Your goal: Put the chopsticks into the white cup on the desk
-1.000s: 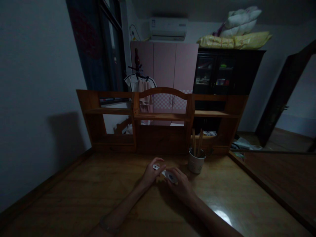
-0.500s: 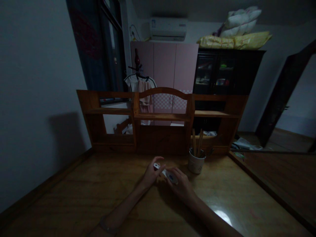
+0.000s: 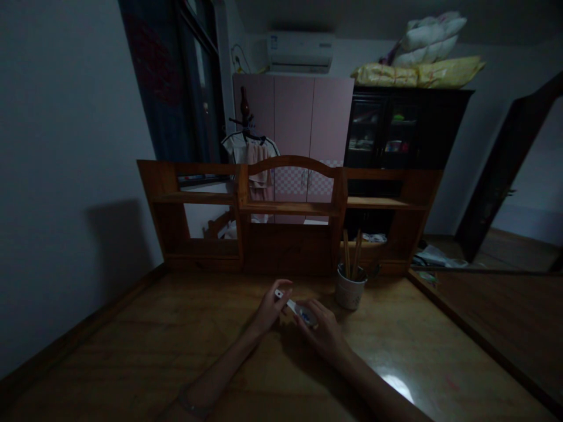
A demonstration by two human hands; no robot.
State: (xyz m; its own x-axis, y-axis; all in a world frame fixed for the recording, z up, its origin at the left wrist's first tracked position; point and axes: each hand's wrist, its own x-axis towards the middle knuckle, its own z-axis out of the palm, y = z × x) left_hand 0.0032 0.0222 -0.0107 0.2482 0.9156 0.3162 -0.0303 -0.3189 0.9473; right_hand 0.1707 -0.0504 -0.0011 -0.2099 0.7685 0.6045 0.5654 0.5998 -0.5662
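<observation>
Above the wooden desk (image 3: 211,328) I hold a white soup spoon (image 3: 291,304) with a blue pattern in its bowl. My left hand (image 3: 269,309) is closed around the handle end, where a small dark hole shows near the tip. At the bowl end, my right hand (image 3: 324,333) grips the spoon with thumb and fingers on either side. The handle points up and to the left. Right of my hands stands a pale cup (image 3: 350,293) with several chopsticks (image 3: 353,258) upright in it.
A wooden shelf unit (image 3: 288,210) runs along the desk's far edge. At the left a white wall (image 3: 79,193) borders the desk. Behind stand a pink wardrobe (image 3: 294,117) and a dark cabinet (image 3: 409,129). A raised edge (image 3: 466,334) bounds the desk on the right.
My left thumb has shifted, and more of the spoon's handle shows. The spoon's bowl has turned slightly, so its blue pattern is plainer. Both hands stay in nearly the same place.
</observation>
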